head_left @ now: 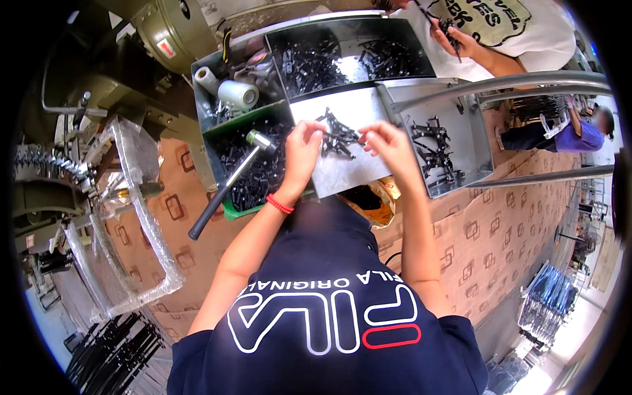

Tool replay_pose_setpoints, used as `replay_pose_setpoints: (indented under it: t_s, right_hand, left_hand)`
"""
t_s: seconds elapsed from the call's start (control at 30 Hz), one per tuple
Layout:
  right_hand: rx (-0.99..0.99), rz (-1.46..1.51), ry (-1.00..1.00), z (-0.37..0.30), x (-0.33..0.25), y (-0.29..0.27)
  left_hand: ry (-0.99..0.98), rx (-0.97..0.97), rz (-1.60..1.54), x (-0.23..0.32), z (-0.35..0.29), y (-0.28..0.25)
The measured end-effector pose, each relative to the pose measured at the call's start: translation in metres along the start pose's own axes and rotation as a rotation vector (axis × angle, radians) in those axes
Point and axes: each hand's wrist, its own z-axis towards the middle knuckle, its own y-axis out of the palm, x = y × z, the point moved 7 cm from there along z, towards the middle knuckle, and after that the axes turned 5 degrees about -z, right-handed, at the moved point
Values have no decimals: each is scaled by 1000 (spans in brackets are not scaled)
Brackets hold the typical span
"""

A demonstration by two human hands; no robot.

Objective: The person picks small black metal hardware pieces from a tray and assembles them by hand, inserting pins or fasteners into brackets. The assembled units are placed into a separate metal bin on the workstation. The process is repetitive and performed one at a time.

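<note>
Both hands work over a bare metal plate point(349, 174) with a loose pile of small black parts point(338, 135) on it. On the pile's left side my left hand point(303, 150) is closed, thumb against fingers; whatever lies in that pinch is too small to name. A red bead bracelet point(280, 204) circles that wrist. My right hand point(390, 148) is at the pile's right edge, its thumb and fingertips drawn together beside the black parts. I cannot make out what it pinches. A hammer point(227, 191) with a black handle rests across the green bin point(227, 214) of black parts.
Behind the plate stands a wide metal tray point(431, 62) of black pieces; another tray point(471, 174) is at right. A compartment holds white rolls point(238, 95). Metal rails point(526, 85) run along the right. Another person's hand point(461, 43) holds black parts at upper right.
</note>
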Motion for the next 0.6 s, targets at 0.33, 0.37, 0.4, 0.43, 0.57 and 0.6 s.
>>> replay_pose_setpoints:
  t_s: [0.33, 0.37, 0.4, 0.43, 0.57, 0.6]
  right_hand:
    - [389, -474, -306, 1, 23, 11]
    - [426, -530, -362, 0, 13, 13]
    - [463, -586, -417, -2, 0, 14]
    - [437, -501, -360, 3, -4, 12]
    - [399, -281, -254, -2, -29, 8]
    - [411, -253, -261, -5, -33, 7]
  left_hand:
    - [70, -73, -29, 28, 21, 8]
    - [86, -63, -44, 29, 23, 6]
    - [101, -54, -59, 31, 25, 5]
    - [92, -33, -78, 33, 33, 4]
    - [31, -30, -126, 35, 43, -2]
    - [-33, -27, -207, 30, 45, -4]
